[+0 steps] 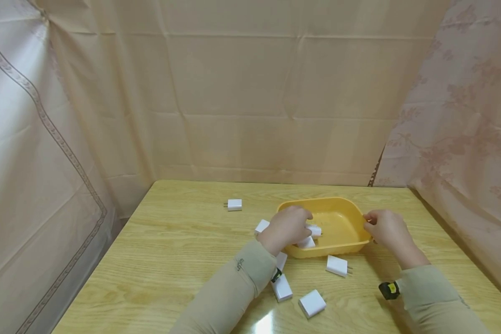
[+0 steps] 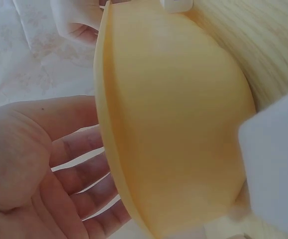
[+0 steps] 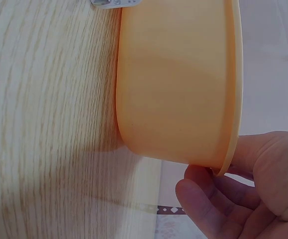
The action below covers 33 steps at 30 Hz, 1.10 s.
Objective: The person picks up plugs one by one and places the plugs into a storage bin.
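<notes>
A yellow plastic basin (image 1: pixel 338 220) sits on the table, with white charger plugs (image 1: pixel 305 242) inside its left end. My left hand (image 1: pixel 287 226) reaches over the left rim, thumb and forefinger spread apart beside those plugs. In the left wrist view, the left fingers (image 2: pixel 86 172) extend loosely behind the basin wall (image 2: pixel 178 114), and the rim hides their tips. My right hand (image 1: pixel 388 229) pinches the rim at the right end, thumb inside and fingers outside. In the right wrist view, the right fingers (image 3: pixel 208 199) curl beneath the rim's corner.
Several loose charger plugs lie on the wooden table (image 1: pixel 183 260): one far back (image 1: pixel 234 204), one before the basin (image 1: pixel 337 266), one nearest me (image 1: pixel 312 304), others beside the left forearm. A beige curtain (image 1: pixel 250 93) hangs behind the table.
</notes>
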Motion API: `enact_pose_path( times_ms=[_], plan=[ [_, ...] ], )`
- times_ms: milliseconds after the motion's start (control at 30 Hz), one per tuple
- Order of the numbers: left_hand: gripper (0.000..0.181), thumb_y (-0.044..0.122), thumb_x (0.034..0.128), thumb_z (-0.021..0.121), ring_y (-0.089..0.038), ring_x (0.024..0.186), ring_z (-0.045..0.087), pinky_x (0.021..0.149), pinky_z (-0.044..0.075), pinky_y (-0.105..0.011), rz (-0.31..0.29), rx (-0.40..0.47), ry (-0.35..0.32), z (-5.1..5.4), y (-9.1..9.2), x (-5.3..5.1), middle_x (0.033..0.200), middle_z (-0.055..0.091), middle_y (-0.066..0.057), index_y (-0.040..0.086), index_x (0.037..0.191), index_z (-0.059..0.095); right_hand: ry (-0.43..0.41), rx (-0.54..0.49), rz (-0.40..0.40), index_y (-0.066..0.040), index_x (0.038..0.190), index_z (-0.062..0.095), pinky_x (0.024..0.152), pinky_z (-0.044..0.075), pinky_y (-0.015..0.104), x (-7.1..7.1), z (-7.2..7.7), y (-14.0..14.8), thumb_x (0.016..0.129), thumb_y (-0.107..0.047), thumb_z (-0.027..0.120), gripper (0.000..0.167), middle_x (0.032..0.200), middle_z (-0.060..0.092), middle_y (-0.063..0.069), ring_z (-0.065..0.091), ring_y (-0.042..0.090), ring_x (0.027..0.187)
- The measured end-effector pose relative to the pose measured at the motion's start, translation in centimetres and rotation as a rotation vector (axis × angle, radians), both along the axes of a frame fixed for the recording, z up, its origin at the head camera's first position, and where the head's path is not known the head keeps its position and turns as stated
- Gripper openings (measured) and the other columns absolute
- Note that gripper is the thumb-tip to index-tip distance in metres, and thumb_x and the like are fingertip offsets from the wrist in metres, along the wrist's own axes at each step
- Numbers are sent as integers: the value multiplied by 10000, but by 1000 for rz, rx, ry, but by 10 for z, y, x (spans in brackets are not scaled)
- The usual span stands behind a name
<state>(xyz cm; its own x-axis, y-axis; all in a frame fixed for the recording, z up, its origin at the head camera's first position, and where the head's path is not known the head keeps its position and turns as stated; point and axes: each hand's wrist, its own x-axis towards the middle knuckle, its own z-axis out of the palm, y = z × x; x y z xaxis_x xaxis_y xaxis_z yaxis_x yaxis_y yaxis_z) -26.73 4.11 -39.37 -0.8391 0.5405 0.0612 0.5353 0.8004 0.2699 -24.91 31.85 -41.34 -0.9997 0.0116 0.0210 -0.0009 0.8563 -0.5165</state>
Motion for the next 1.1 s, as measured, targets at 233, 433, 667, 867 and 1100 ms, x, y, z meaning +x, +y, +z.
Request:
enact_pose_path(
  times_ms=[233, 433, 667, 867, 1100],
  plan=[
    [355, 203, 920, 723, -78, 974, 568, 778, 473, -232, 5, 18, -11, 0, -1, 0, 1251, 682, 56, 165, 1273, 722, -12, -1, -5, 149, 1243, 617, 583, 582, 338, 0, 2, 0, 958, -51, 632, 348, 1065, 671, 301, 642, 223, 693],
    [358, 217, 920, 722, -73, 1005, 582, 795, 485, -240, 3, 22, -1, -1, -6, -1, 1257, 680, 61, 174, 1275, 720, -8, -3, 2, 152, 1244, 614, 572, 578, 336, 0, 1, 0, 959, -53, 628, 351, 1051, 676, 295, 654, 232, 685],
    [377, 272, 927, 741, -101, 1075, 611, 850, 521, -289, 32, 45, -10, 0, -16, -2, 1276, 678, 44, 169, 1289, 711, -5, -9, 3, 151, 1245, 614, 565, 574, 335, 1, -1, 0, 961, -55, 617, 351, 1052, 680, 295, 664, 237, 680],
    [407, 311, 922, 763, -180, 1191, 606, 950, 520, -359, 54, 77, -12, 2, -29, -5, 1279, 673, 20, 168, 1299, 703, -10, -10, -4, 151, 1248, 613, 575, 579, 336, 0, -1, 0, 961, -49, 621, 349, 1074, 672, 307, 659, 234, 697],
    [416, 292, 939, 742, -212, 1262, 573, 1004, 499, -386, 81, 90, -14, 6, -42, -5, 1354, 637, -12, 170, 1332, 682, -13, -8, -1, 155, 1241, 614, 575, 578, 337, -1, -2, 0, 956, -38, 620, 344, 1060, 671, 304, 645, 220, 683]
  ],
)
